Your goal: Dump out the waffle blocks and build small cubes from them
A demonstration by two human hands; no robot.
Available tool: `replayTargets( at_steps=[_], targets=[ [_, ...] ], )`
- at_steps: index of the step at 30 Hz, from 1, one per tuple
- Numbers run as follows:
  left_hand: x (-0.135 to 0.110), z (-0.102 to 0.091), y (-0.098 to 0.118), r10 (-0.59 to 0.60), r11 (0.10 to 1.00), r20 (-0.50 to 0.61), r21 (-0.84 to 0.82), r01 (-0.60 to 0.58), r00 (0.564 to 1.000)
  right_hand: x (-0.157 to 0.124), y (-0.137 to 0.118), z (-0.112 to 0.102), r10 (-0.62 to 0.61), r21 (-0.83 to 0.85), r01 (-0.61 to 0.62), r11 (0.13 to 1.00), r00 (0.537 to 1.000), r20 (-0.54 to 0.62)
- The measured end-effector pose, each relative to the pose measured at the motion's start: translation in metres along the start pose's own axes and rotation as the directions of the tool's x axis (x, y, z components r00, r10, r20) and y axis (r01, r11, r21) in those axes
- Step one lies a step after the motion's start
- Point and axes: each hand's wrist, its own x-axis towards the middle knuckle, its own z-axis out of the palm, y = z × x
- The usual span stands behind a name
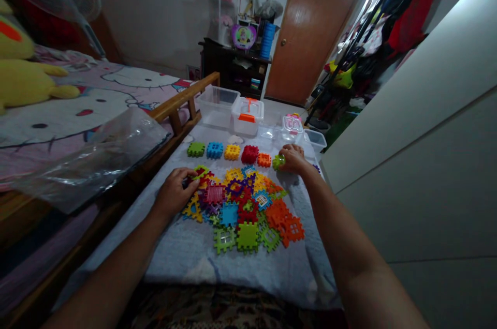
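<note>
At the left edge of a loose heap of toothed plastic building tiles, my left hand has its fingers curled on a lime-green building tile. Dark red tiles lie under those fingertips. My right hand reaches to the far right and grips a lime-green tile stack, its fingers partly hiding it. This stack ends a row: a green stack, a blue stack, a yellow stack, a red stack and an orange stack. Purple tiles show beyond my right wrist.
Behind the row stand a clear open bin, a lidded box with orange latches and smaller clear containers. A wooden bed rail and plastic bag border the left. A white cabinet borders the right.
</note>
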Motion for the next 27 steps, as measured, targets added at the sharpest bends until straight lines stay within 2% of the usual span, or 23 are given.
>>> replayTargets(
  at_steps=[11, 16, 19, 21, 24, 27],
  targets=[
    [-0.001, -0.001, 0.000, -0.007, 1.000, 0.007, 0.025, 0.007, 1.000, -0.001, -0.012, 0.002, 0.011, -0.038, -0.009, 0.999, 0.999, 0.043],
    [0.000, -0.001, 0.000, -0.012, 1.000, 0.009, 0.022, 0.011, 1.000, -0.015, -0.010, -0.006, 0.048, 0.015, -0.047, 0.999, 0.999, -0.020],
    [0.000, -0.002, 0.001, -0.010, 1.000, 0.014, 0.024, 0.010, 1.000, -0.042, -0.005, -0.014, 0.012, 0.150, 0.002, 0.989, 0.996, -0.094],
    [0.000, -0.003, 0.002, -0.010, 1.000, 0.020, 0.029, 0.010, 1.000, -0.068, -0.005, -0.017, -0.047, 0.276, 0.072, 0.959, 0.994, -0.099],
    [0.000, -0.003, 0.003, -0.014, 0.999, 0.018, 0.040, 0.014, 1.000, -0.112, -0.011, -0.014, -0.082, 0.429, 0.079, 0.900, 0.997, -0.011],
    [0.000, -0.003, 0.004, -0.018, 0.999, 0.011, 0.047, 0.017, 1.000, -0.148, -0.027, -0.007, -0.106, 0.477, 0.077, 0.876, 0.994, 0.035]
  ],
)
